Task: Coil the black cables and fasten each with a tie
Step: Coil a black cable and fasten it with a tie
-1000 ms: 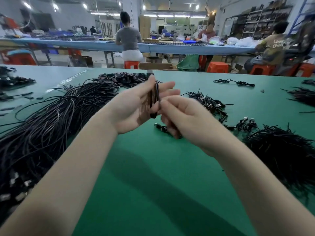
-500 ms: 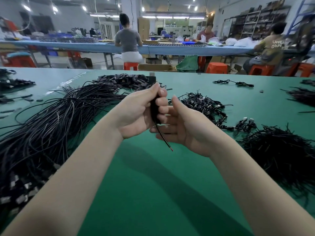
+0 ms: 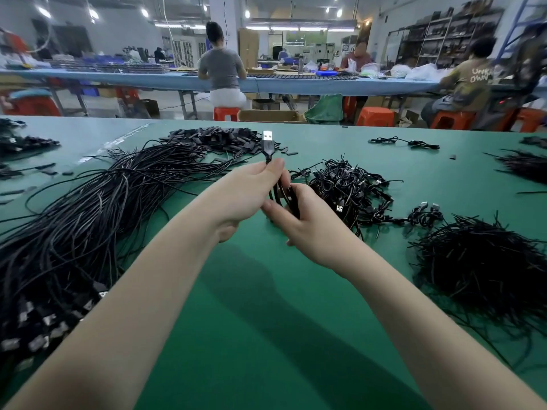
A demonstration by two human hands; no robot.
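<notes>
2 hands [image 3: 248,193] [image 3: 307,229], 1 held cable [image 3: 268,146], 3 seated people [image 3: 222,69], 5 orange stools [image 3: 374,116]

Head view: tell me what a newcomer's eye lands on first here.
First, the two hands at centre: the left hand pinches a black cable just below its USB plug, which sticks upward, while the right hand grips the coiled cable. Next, the big sprawl of loose black cables across the left of the green table, and a pile of already coiled cables just right of the hands.
</notes>
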